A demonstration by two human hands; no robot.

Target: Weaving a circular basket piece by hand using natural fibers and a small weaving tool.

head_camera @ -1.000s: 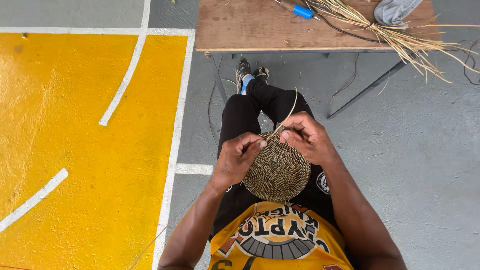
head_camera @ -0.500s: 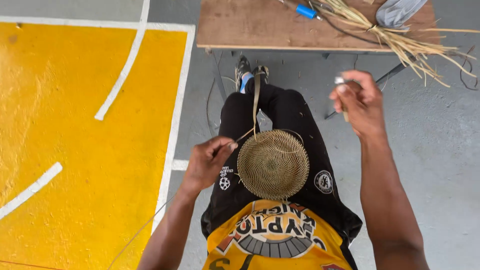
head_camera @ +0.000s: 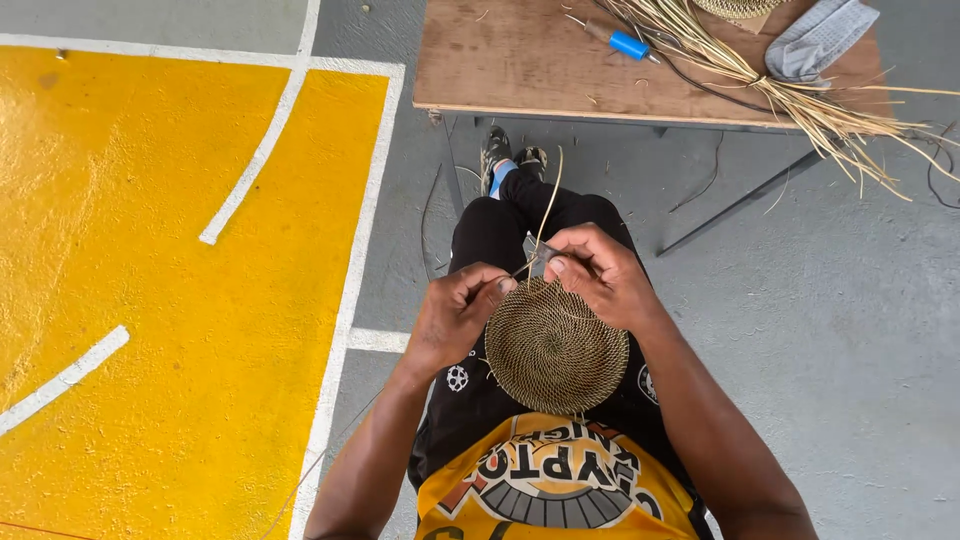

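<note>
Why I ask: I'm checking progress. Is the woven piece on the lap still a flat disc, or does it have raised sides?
Flat: the woven disc shows only spiral coils out to its rim, no wall. Left hand and right hand pinch its top edge.

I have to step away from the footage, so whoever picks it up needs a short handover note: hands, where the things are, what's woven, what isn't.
Left hand: pinches the top rim of the round woven disc on the lap.
Right hand: grips a thin fibre strand at the same rim; strand rises toward the feet.
Wooden table ahead holds the straw bundle and a blue-handled tool.
Done: a tight coiled flat disc.
Left: no walls are raised yet; spare straw lies unused.
</note>
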